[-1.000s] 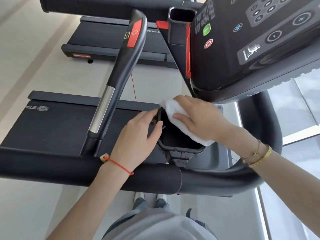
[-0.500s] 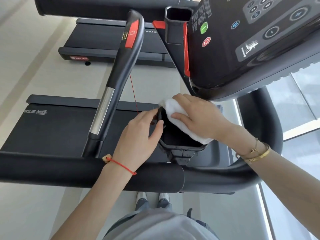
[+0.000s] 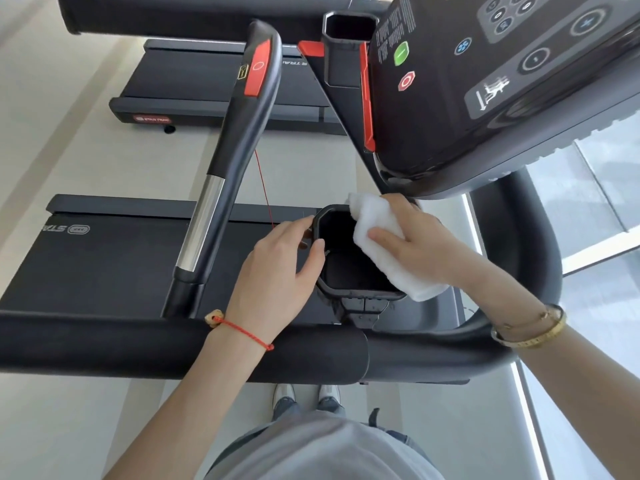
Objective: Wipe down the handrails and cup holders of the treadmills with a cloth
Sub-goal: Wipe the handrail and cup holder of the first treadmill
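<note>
A black octagonal cup holder [image 3: 346,271] hangs in front of the thick black handrail [image 3: 173,344] that runs across the view. My left hand [image 3: 277,275] grips the holder's left rim, thumb over the edge. My right hand [image 3: 419,247] presses a folded white cloth [image 3: 384,247] against the holder's right rim and inner wall. The cloth hides that side of the rim. A slanted handrail [image 3: 239,143] with a red button and a chrome section rises to the left.
The treadmill console [image 3: 502,81] with green and red buttons overhangs at the upper right. A second cup holder [image 3: 349,50] sits beside it. Two treadmill decks [image 3: 104,258] lie on the pale floor to the left. My shoes show below the handrail.
My right hand and the cloth have slid to the right along the holder's rim, uncovering more of the dark opening. My left hand keeps its grip on the left rim.
</note>
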### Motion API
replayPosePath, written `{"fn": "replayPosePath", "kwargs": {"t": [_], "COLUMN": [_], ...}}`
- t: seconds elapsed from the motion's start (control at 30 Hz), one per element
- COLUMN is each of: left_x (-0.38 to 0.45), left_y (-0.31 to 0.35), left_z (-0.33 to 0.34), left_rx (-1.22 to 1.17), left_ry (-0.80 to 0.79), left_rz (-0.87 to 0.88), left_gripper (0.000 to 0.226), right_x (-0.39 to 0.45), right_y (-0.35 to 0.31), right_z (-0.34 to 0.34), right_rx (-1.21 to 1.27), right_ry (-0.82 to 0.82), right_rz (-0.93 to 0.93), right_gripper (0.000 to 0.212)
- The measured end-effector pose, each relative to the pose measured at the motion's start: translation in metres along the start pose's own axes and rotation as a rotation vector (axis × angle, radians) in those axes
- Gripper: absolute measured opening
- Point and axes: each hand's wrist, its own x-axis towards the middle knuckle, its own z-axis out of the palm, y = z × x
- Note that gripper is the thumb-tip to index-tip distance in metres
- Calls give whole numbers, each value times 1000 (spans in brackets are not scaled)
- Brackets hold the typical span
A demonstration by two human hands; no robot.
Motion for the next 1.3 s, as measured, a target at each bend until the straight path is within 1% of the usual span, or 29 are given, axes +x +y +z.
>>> {"fn": "replayPosePath", "kwargs": {"t": [0.1,0.17,0.23,0.33,0.4,0.47,0.5,0.57,0.6,0.63,0.67,0.7,0.73,0.77,0.8,0.83,0.87,0.93,0.97,1.0,1.03,1.07,1.1,1.13,1.17,1.2,1.23,1.27,1.3], "left_x": [0,1,1,1,1,1,1,1,1,1,1,1,1,1,1,1,1,0,0,0,0,0,0,-1,-1,-1,-1,-1,-1], "left_y": [-1,-1,-1,-1,-2,-2,-1,-2,-2,-2,-2,-2,-2,-2,-1,-1,-1,-1,-1,-1,0,0,0,0,1,1,1,1,1], "left_z": [0,0,0,0,0,0,1,1,1,1,1,1,1,1,1,1,1,2,2,1,1,1,1,1,0,0,0,0,0], "left_rx": [1,-1,-6,-16,-23,-26,-24,-22,-20,-18,-18,-19,-18,-16,-11,-7,-4,-2,0,3,6,10,14,20,26,30,33,35,34], "left_ry": [-1,1,3,10,17,20,21,22,22,22,21,21,22,23,24,26,28,29,28,27,26,26,26,26,25,23,21,19,14], "left_rz": [0,0,2,11,17,27,31,37,39,38,36,35,35,35,34,34,33,28,24,20,15,8,4,0,-4,-9,-13,-17,-19], "left_gripper": [40,40,40,38,36,33,32,32,32,33,33,33,32,32,32,32,32,32,32,33,33,33,33,34,35,36,37,37,38], "right_x": [-21,-32,-30,-13,-5,-11,-18,-29,-33,-35,-31,-29,-24,-18,-15,-13,-13,-17,-17,-23,-28,-32,-33,-29,-27,-23,-15,-8,-2], "right_y": [3,4,5,-2,-3,-7,-6,-10,-5,-4,-7,-3,-7,-10,-13,-12,-14,-13,-9,-12,-14,-17,-10,-9,-12,-11,-9,-6,-1], "right_z": [12,21,24,15,9,8,9,10,13,11,9,9,11,12,11,9,7,7,6,7,12,8,9,8,8,4,2,2,2], "right_rx": [24,50,5,30,75,48,-12,-118,-247,-331,-355,-454,-337,-137,70,134,209,106,-6,1,3,-182,-467,-524,-330,-176,-79,-21,-75], "right_ry": [69,73,50,67,70,53,69,54,-94,-120,-140,-140,-134,-55,-25,-16,4,-6,-37,-135,-68,-32,-77,-68,40,87,89,32,14], "right_rz": [46,95,110,128,120,88,47,91,115,136,179,54,155,262,315,344,334,194,91,115,184,182,36,85,60,81,79,108,71], "right_gripper": [39,30,37,29,31,30,25,10,26,42,50,57,63,54,31,17,18,20,21,29,40,52,55,44,33,36,38,35,32]}}
